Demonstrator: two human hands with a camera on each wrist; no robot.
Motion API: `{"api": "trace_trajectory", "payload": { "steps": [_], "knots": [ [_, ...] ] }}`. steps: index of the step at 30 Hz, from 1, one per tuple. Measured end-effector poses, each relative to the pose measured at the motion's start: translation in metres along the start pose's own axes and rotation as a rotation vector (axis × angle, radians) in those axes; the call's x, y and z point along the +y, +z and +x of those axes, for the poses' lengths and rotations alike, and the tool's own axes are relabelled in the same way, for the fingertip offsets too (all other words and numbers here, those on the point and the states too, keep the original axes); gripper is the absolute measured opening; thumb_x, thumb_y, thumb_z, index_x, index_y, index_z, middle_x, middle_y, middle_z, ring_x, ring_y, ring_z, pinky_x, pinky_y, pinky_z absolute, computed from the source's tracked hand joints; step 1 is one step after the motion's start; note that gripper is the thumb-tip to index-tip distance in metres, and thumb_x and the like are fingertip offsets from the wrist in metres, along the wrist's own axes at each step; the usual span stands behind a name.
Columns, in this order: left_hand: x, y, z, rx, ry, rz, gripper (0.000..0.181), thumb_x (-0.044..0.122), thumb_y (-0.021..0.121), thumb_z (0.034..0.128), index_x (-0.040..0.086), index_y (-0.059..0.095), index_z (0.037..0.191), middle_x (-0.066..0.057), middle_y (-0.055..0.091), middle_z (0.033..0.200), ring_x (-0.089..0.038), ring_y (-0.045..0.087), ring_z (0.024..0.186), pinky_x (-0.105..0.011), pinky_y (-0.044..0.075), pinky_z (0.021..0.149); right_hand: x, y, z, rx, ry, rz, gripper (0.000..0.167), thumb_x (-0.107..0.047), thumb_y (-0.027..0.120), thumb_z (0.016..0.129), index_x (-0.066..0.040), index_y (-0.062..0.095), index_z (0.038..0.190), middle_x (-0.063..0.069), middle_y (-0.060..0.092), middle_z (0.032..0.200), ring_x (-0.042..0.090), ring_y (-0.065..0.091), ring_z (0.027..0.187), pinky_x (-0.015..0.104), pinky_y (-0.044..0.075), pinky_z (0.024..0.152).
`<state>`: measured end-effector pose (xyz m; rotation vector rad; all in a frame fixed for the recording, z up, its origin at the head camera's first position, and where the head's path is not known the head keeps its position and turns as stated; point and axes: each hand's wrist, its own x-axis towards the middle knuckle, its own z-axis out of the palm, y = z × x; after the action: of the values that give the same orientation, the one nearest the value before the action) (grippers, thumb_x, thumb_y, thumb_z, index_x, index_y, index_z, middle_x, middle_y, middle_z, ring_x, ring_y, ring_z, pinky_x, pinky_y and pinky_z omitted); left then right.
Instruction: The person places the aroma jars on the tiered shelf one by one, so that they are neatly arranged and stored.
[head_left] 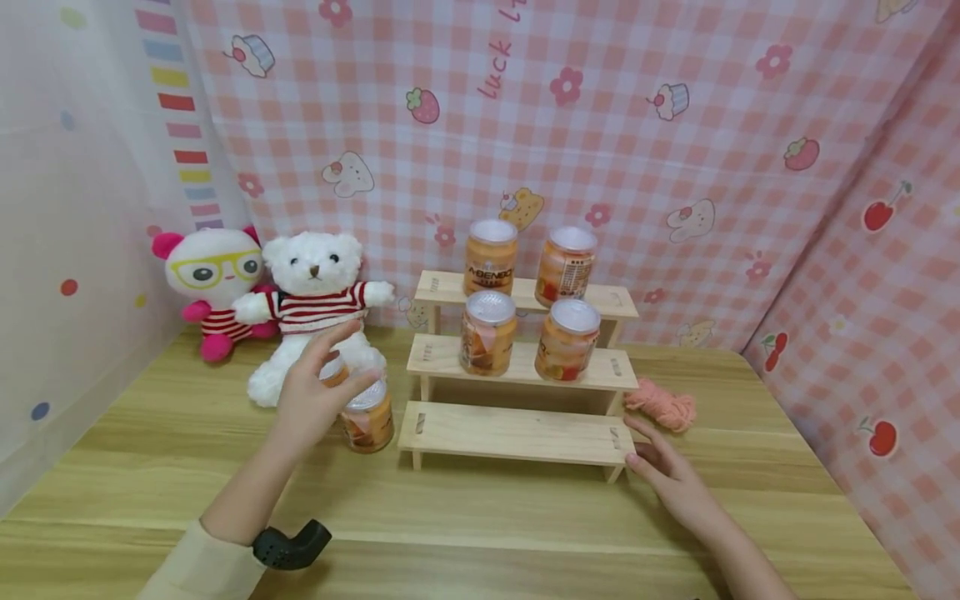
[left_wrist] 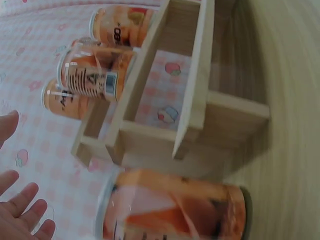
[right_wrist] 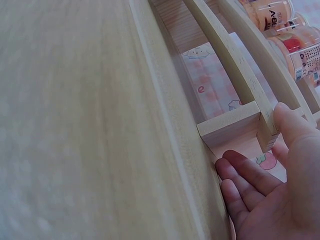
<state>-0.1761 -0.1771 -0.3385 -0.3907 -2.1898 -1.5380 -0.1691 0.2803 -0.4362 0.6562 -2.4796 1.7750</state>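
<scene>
My left hand hovers with fingers extended, just in front of two cans with orange labels and silver lids at the left of the shelf. The nearer can stands upright on the table; the other can is partly hidden by the hand. In the left wrist view the fingers are apart from the nearer can. A three-step wooden shelf stands in the middle. At its right end my right hand touches the lowest step with the thumb, its fingers extended beside the leg.
Two cans stand on the top step, including one at left, and two on the middle step, including one at right. A white teddy bear and a pink-eared plush sit back left. Pink yarn lies right of the shelf.
</scene>
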Motion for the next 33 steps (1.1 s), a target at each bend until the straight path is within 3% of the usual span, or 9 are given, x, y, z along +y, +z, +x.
{"api": "trace_trajectory", "payload": {
  "steps": [7, 15, 24, 33],
  "knots": [
    [-0.023, -0.026, -0.002, 0.052, 0.022, 0.087, 0.063, 0.001, 0.077, 0.0786, 0.000, 0.050, 0.135, -0.015, 0.051, 0.134, -0.027, 0.041, 0.124, -0.052, 0.033, 0.101, 0.000, 0.000, 0.000, -0.003, -0.006, 0.001, 0.050, -0.001, 0.049, 0.099, 0.008, 0.028, 0.144, 0.038, 0.048, 0.125, 0.001, 0.054, 0.108, 0.017, 0.046, 0.086],
    [-0.048, -0.048, -0.002, 0.027, -0.064, 0.134, 0.063, 0.007, 0.074, 0.0834, -0.001, 0.045, 0.139, -0.019, 0.046, 0.138, -0.032, 0.037, 0.127, -0.053, 0.030, 0.101, 0.000, 0.000, 0.000, 0.001, -0.007, 0.000, 0.050, -0.001, 0.049, 0.099, 0.008, 0.028, 0.144, 0.039, 0.047, 0.125, 0.000, 0.054, 0.108, 0.017, 0.046, 0.086],
    [-0.060, -0.053, -0.002, -0.046, -0.102, 0.215, 0.061, 0.007, 0.073, 0.0838, -0.008, 0.045, 0.135, -0.028, 0.043, 0.139, -0.044, 0.038, 0.125, -0.061, 0.031, 0.098, 0.000, 0.000, -0.001, 0.002, 0.006, -0.005, 0.050, -0.003, 0.049, 0.099, 0.007, 0.029, 0.144, 0.038, 0.047, 0.125, 0.000, 0.053, 0.108, 0.018, 0.046, 0.086],
    [-0.068, -0.047, -0.002, -0.060, -0.144, 0.231, 0.061, 0.008, 0.071, 0.0863, -0.014, 0.042, 0.134, -0.033, 0.045, 0.133, -0.044, 0.044, 0.120, -0.057, 0.038, 0.098, 0.002, -0.002, 0.001, -0.002, 0.027, -0.022, 0.051, -0.006, 0.050, 0.100, 0.007, 0.028, 0.144, 0.036, 0.048, 0.125, 0.000, 0.054, 0.107, 0.018, 0.047, 0.086]
  ]
}}
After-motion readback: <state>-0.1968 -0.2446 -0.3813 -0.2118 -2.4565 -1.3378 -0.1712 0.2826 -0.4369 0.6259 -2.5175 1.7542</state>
